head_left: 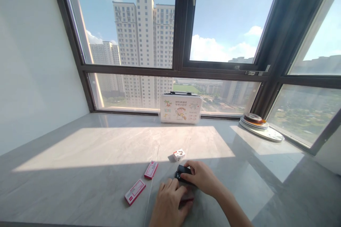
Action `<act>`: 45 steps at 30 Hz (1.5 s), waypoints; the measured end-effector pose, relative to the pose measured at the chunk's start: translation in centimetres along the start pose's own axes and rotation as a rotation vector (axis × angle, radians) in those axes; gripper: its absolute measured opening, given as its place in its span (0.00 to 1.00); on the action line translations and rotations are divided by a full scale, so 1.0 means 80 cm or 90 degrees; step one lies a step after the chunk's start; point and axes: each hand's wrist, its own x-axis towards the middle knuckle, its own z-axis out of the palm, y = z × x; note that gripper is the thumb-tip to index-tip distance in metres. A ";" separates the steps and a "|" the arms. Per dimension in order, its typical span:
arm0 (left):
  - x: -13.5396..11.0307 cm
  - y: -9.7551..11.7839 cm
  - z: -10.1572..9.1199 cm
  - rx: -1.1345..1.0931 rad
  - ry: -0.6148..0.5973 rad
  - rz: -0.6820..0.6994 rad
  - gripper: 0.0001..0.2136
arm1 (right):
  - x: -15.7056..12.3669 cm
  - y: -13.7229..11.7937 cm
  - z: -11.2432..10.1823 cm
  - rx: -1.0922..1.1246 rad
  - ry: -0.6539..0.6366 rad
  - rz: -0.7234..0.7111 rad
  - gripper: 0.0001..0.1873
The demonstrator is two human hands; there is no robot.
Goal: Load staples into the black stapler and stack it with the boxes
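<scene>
1. Fingers (190, 166) of my right hand (201, 178) are curled over a small black tool (182, 174) and clamped on it, thumb on the near side, with the tool just above the stone sill (80, 149).
2. My left hand (169, 204) lies palm down just beside the right one, its fingers (170, 185) close together and bent a little, the tips next to the near end of the black tool. I cannot tell whether this hand grips anything; the spot under its fingertips is in shadow.
3. The black tool sits low in the middle of the view, in the shaded strip of the sill, between my two hands.
4. A small white box (179, 154) stands just beyond the tool, at the edge of the sunlit patch, apart from my fingers.
5. Two flat red boxes lie to the left: the nearer red box (135, 192) is close to my left hand, and the farther red box (151, 169) is a little beyond it. They do not touch each other.
6. A white case (180, 109) with cartoon pictures and a dark handle stands upright against the window (133, 35) at the back.
7. A stack of plates (259, 126) rests on the sill to the far right, well apart from my hands.
</scene>
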 end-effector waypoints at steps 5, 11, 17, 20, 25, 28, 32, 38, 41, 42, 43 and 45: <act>-0.030 -0.045 -0.011 0.076 0.080 -0.038 0.05 | -0.001 0.009 -0.001 0.000 0.029 0.016 0.12; -0.073 -0.114 -0.047 0.152 0.228 -0.099 0.07 | 0.001 0.012 0.002 0.020 0.024 0.039 0.14; -0.052 -0.143 -0.066 -0.017 0.075 -0.044 0.07 | -0.001 0.010 0.002 0.011 0.023 0.033 0.13; -0.044 -0.148 -0.060 -0.081 0.042 -0.059 0.05 | -0.001 0.010 0.002 0.013 0.032 0.029 0.12; -0.037 -0.150 -0.029 -0.054 0.065 -0.051 0.31 | -0.004 0.009 0.000 0.014 0.038 0.019 0.10; -0.028 -0.139 -0.006 -0.010 0.088 -0.058 0.30 | -0.009 0.009 -0.003 0.008 0.040 0.022 0.10; -0.008 -0.110 0.017 0.020 0.157 -0.070 0.28 | -0.022 0.014 -0.002 0.018 0.041 0.072 0.13; 0.057 -0.093 0.024 -0.002 0.117 -0.019 0.33 | -0.046 0.034 0.013 0.121 0.074 0.185 0.24; 0.089 -0.093 0.017 -0.013 0.092 0.018 0.35 | -0.064 0.044 0.029 0.227 0.106 0.218 0.28; 0.096 -0.092 0.015 -0.015 0.087 0.031 0.35 | -0.071 0.047 0.035 0.265 0.123 0.222 0.29; 0.100 -0.089 0.014 -0.016 0.084 0.042 0.34 | -0.078 0.049 0.042 0.305 0.138 0.225 0.30; 0.101 -0.081 0.016 -0.017 0.081 0.058 0.29 | -0.088 0.052 0.053 0.381 0.148 0.242 0.33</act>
